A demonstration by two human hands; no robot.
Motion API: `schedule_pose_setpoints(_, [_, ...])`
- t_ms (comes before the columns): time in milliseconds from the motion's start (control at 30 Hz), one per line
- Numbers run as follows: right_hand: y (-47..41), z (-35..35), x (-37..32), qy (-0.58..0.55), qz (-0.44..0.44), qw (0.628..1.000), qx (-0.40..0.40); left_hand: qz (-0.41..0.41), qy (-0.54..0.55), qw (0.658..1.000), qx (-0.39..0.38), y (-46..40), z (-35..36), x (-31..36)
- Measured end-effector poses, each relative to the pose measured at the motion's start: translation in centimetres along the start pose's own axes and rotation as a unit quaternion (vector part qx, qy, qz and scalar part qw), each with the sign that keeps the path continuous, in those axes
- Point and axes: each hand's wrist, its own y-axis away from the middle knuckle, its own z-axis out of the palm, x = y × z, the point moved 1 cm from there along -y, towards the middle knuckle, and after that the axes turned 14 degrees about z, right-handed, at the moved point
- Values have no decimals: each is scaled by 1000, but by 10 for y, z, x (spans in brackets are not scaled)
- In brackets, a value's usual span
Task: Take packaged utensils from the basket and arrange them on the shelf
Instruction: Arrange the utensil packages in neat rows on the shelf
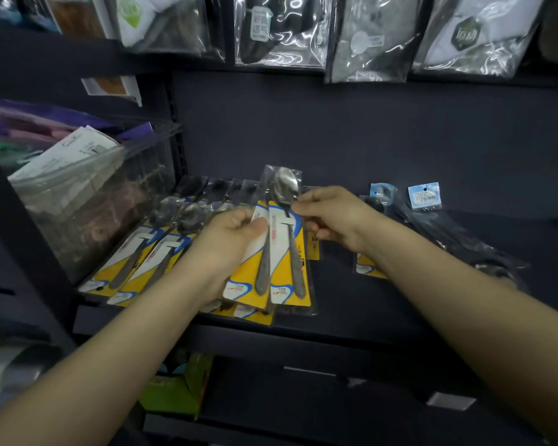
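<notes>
Clearly the left hand grips a small fan of carded spoon packs from their left side, thumb on top and fingers curled beneath, holding them just above the front of the dark shelf. Two packs show side by side in that fan, and edges of more peek out below; how many lie underneath I cannot tell. The right hand pinches the top right edge of the front pack, at the clear wrap beside the spoon bowl. Each pack looks light, with a stiff yellow and white card backing a single steel spoon under slick film, so the cards should slide easily over one another and the film may slip under the fingers; the firmest hold is probably on the card edges or across the handle, not on the loose wrap at the top. Two packs plainly lie flat in a row on the shelf to the left, with more behind that blur together. One further yellow card sits partly hidden behind the right forearm. Two small blue-labelled packets stand against the back wall, near dark wrapped items. No basket is in view.
</notes>
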Motion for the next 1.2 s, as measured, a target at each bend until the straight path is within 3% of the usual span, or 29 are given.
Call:
schedule_pose_setpoints(200, [-9,-21,35,-41,103,989,94,4,-52,996,69,8,-31,-6])
schedule_pose_setpoints(367, [-7,-12,37,-28,112,990,77,-9,-41,998,45,16,-24,-5])
schedule_pose_setpoints(467, [-7,-14,35,179,55,973,136,-20,-13,999,25,19,-15,0])
schedule_pose_setpoints(533, [-6,-29,30,328,-4,911,249,-29,-2,1000,5,17,-7,3])
schedule_pose_setpoints(600, [-6,-53,29,367,-19,875,316,-23,17,999,-26,8,5,9])
schedule_pose_setpoints(667, [-11,-73,34,402,-21,866,295,-21,41,996,-73,-7,23,14])
schedule_pose_setpoints(800, [-15,-90,65,518,-18,842,149,-42,-3,993,-110,-57,64,12])
schedule_pose_setpoints(967, [14,-102,83,523,-86,837,137,-41,-159,980,-111,-103,109,9])
schedule_pose_setpoints(1067, [33,-107,80,500,-103,853,110,-62,-174,972,-145,-109,134,3])
schedule_pose_setpoints(1200, [23,-122,72,442,-86,878,164,-11,-398,896,-199,-104,142,-6])
